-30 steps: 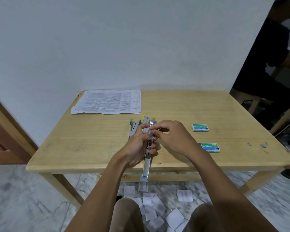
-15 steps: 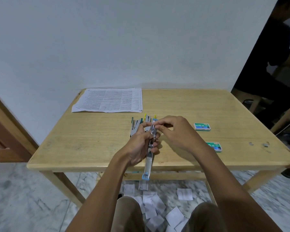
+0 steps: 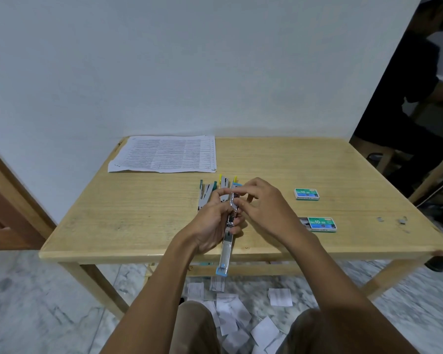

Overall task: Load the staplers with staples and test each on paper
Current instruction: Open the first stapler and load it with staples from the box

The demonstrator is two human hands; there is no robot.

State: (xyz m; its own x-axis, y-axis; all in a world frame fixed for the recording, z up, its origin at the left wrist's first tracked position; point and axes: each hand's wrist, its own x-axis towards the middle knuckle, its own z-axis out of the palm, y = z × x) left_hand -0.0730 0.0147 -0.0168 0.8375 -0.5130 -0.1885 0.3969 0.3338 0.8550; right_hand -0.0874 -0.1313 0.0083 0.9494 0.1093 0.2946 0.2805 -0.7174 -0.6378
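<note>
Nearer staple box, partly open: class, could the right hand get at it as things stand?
Probably yes: the nearer staple box lies right of the right hand, bare table between, though its fingers pinch the stapler.

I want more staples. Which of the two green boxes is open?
The nearer green box: its inner tray sticks out at its left end. The farther box looks closed.

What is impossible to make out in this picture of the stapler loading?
All in the head view:
- Staples inside the blue stapler: covered by the left hand and right hand.
- What the right hand's fingertips pinch: too small.
- Other staplers: partly behind the hands, count unclear.
- Paper stack text: too small.
- Grey bits on the table: too small.
</note>
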